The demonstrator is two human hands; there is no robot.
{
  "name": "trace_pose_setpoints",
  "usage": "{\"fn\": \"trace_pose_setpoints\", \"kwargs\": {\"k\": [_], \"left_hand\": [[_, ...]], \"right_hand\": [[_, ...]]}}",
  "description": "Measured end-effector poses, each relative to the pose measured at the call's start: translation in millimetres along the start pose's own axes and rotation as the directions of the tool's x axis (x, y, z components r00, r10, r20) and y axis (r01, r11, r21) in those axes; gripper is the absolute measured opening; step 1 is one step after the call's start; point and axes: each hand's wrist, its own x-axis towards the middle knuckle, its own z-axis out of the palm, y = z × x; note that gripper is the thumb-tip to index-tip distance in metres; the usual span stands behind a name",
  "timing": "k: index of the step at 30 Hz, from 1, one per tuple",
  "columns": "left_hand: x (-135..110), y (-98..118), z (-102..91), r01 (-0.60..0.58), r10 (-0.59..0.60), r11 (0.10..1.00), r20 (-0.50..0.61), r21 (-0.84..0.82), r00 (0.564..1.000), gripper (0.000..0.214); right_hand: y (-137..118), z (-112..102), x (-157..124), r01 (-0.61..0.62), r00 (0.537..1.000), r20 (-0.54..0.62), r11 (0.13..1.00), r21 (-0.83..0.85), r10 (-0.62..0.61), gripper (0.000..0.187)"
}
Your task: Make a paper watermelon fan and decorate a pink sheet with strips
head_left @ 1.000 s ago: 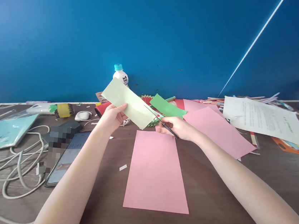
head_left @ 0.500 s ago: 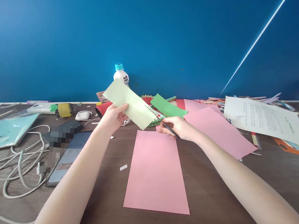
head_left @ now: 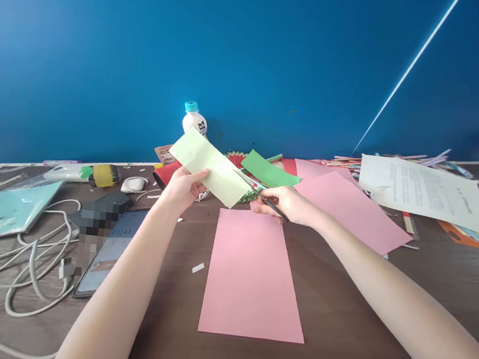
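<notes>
At frame centre, my left hand (head_left: 184, 187) pinches a pale-green rectangular paper piece (head_left: 215, 171); my right hand (head_left: 283, 202) grips black-handled metal scissors (head_left: 277, 211) at its right edge. Lower centre, I see a pink paper sheet (head_left: 254, 279).

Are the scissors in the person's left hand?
No, the right hand holds the scissors, while the left hand grips the pale green paper.

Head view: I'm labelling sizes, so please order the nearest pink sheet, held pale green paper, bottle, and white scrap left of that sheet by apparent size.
1. Pink sheet
2. Pale green paper
3. Bottle, partly hidden behind the paper
4. White scrap
</notes>
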Motion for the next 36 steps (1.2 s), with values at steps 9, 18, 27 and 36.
{"fn": "trace_pose_setpoints", "kwargs": {"k": [9,18,27,36], "left_hand": [[0.8,-1.7,0.3,-0.007,0.007,1.0,0.0,0.021,1.0,0.026],[3.4,-4.7,-2.0,-0.027,0.027,0.999,0.003,0.032,1.0,0.025],[2.7,-3.3,-2.2,-0.024,0.024,1.0,0.034,0.0,0.999,0.027],[-1.9,-10.1,8.4,0.041,-0.043,0.999,0.069,0.032,0.997,0.021]], "right_hand": [[-0.2,1.3,0.6,0.011,1.0,0.008,1.0,0.017,-0.012,0.043],[-2.3,0.9,-0.3,0.0,1.0,0.007,1.0,0.029,0.0,0.045],[2.7,-0.9,0.8,0.009,0.998,0.063,0.999,0.033,-0.011,0.044],[-3.3,0.4,-0.5,0.032,0.998,0.049,0.998,0.057,-0.034,0.041]]}}
